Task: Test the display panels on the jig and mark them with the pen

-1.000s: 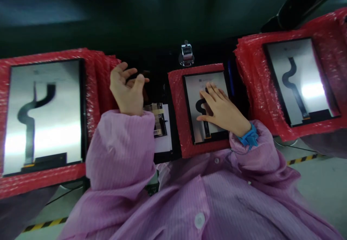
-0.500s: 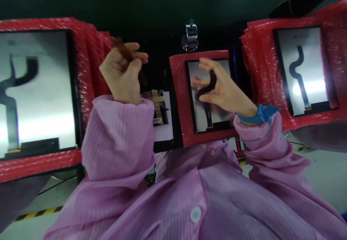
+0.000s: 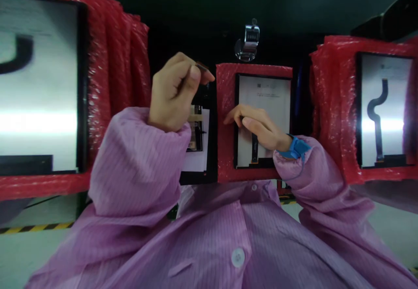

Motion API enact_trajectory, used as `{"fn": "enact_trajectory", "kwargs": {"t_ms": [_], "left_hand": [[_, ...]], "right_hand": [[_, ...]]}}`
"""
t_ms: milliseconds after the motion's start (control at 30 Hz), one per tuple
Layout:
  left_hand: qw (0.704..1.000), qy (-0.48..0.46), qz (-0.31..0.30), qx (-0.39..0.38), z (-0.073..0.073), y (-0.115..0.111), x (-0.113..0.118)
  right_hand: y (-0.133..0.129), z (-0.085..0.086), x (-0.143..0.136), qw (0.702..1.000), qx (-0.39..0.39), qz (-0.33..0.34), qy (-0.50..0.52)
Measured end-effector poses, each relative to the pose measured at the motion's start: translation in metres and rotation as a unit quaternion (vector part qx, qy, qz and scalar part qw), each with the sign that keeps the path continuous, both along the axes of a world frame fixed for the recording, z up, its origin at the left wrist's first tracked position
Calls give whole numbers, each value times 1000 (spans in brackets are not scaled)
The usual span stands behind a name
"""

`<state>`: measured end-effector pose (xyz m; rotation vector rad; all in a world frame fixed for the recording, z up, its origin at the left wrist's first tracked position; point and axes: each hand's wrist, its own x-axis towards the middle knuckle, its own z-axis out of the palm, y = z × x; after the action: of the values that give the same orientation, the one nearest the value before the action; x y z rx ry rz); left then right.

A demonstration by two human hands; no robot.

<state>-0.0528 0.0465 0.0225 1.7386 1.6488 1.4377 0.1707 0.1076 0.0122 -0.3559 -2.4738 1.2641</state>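
At far left, a large silvery flat panel with a black frame [image 3: 48,93] lies on a stack of shiny red bubble-wrap sheets [image 3: 112,62], cut off by the edge of view, a wide black ribbon curving across its back. Next, the left hand [image 3: 197,71], raised above the dark worktop [image 3: 212,167], has its thumb and forefinger together, pinching a small thin brown strip [image 3: 203,66]. Partly behind that wrist is a white rectangular sheet [image 3: 200,162] with a black electronic part crossed by tan tape [image 3: 197,133] on it. In the middle, a silvery black-framed panel [image 3: 271,93] lies on a red plastic wrap [image 3: 225,149]. The right hand [image 3: 243,118], wearing a blue wristband [image 3: 295,147], is over this panel, thumb and forefinger close together above a narrow black ribbon cable [image 3: 254,147]. They hide the cable's upper part, so whether they grip it cannot be told. Beyond the panel stands a shiny metal tally counter [image 3: 251,38]. At far right, another silvery black-framed panel with a curved black ribbon [image 3: 395,115] lies on a second red bubble-wrap stack [image 3: 336,89].
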Motion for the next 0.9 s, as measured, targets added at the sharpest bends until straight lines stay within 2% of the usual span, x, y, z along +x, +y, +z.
{"fn": "enact_trajectory", "kwargs": {"t_ms": [133,333,433,500,600,667,800,900], "left_hand": [[993,11,14,-113,8,-2,3],[969,115,-63,-209,16,2,10],[956,112,-104,-252,16,4,15],[949,59,-112,-290,13,4,16],[938,-62,-77,-333,2,2,14],[933,-112,-55,-339,-8,0,10],[930,-118,-57,-344,-24,-3,2],[931,-134,-22,-339,-30,-3,0]], "right_hand": [[5,-2,0,997,-27,45,50],[0,-5,-3,999,24,1,33],[-3,-7,-4,997,74,-22,5],[-4,-8,-4,992,115,-39,-20],[-4,-8,-4,986,151,-55,-54],[-4,-8,-5,984,156,-54,-65],[-3,-9,-6,982,166,-44,-78],[-3,-8,-7,980,172,-36,-93]]}}
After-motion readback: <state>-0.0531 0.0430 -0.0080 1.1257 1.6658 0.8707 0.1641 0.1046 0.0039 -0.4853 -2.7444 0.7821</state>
